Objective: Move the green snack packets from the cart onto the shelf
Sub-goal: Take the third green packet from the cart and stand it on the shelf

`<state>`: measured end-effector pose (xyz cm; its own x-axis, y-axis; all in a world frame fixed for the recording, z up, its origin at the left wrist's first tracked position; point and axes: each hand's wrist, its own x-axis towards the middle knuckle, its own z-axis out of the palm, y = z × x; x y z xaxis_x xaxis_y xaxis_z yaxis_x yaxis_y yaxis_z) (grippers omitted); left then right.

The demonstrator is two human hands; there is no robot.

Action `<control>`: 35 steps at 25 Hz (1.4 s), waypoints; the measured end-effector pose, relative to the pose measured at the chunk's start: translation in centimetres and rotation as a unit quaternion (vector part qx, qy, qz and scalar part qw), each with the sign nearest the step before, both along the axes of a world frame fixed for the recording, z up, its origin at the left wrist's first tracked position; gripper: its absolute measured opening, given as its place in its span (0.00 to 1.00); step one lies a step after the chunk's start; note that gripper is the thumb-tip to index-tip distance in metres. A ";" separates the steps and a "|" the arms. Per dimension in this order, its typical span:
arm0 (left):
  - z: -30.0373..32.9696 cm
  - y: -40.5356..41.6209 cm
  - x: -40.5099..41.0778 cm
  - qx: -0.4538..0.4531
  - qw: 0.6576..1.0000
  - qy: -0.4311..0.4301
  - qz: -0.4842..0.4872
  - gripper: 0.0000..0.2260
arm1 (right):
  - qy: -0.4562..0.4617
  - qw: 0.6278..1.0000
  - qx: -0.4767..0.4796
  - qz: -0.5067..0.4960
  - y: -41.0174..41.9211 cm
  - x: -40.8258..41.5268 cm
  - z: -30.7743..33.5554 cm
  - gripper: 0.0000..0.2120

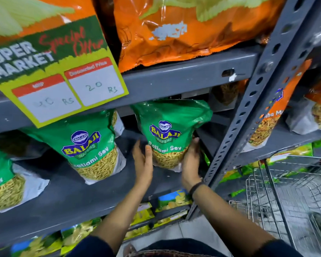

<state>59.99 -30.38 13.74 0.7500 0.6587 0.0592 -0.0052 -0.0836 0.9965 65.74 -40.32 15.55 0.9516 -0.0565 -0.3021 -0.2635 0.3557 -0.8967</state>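
A green Balaji Ratlami Sev packet [168, 134] stands upright on the grey shelf [78, 193], near its right end. My left hand [143, 162] presses against the packet's lower left side and my right hand [190, 160] cups its lower right side, so both hold it between them. A second green packet [91, 147] stands to the left on the same shelf, and a third [2, 184] shows at the far left edge. The wire cart [289, 193] sits at the lower right; its contents are blurred.
A perforated grey upright post [256, 101] rises just right of the held packet. Orange snack bags [183, 30] fill the shelf above. A yellow-green price sign [61, 71] hangs over the left part. Orange packets [272, 115] stand on the neighbouring shelf; small packets line the shelf below.
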 end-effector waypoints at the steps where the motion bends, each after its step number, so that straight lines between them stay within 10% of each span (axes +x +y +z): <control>1: 0.2 0.0 0.4 -0.009 1.000 0.014 -0.023 0.18 | -0.012 1.000 0.009 0.014 0.6 -0.6 -0.4 0.21; 10: 0.3 0.3 0.6 -0.001 1.000 -0.019 0.024 0.21 | -0.074 0.987 0.019 0.143 2.1 2.3 -0.1 0.25; 16: -1.7 0.8 -3.5 0.057 0.990 -0.014 0.128 0.06 | -0.021 0.986 -0.134 -0.101 2.2 -1.0 -1.5 0.15; 22: -3.8 7.4 -10.2 0.056 0.921 -0.013 0.384 0.14 | -0.168 0.922 -0.176 0.302 5.3 -8.4 -3.3 0.14; 26: -2.2 12.3 -9.3 -0.059 0.966 -0.024 0.249 0.17 | -0.175 0.867 -0.161 0.438 10.5 -6.4 -1.4 0.26; 35: -1.7 15.8 -12.1 -0.112 0.984 0.010 0.140 0.21 | -0.176 0.907 -0.131 0.359 14.6 -12.0 -3.0 0.25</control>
<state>47.93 -14.62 12.04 0.5377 0.8341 -0.1232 0.0068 0.1419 0.9899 53.76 -25.75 12.53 0.8069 0.5894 -0.0387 -0.0246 -0.0320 -0.9992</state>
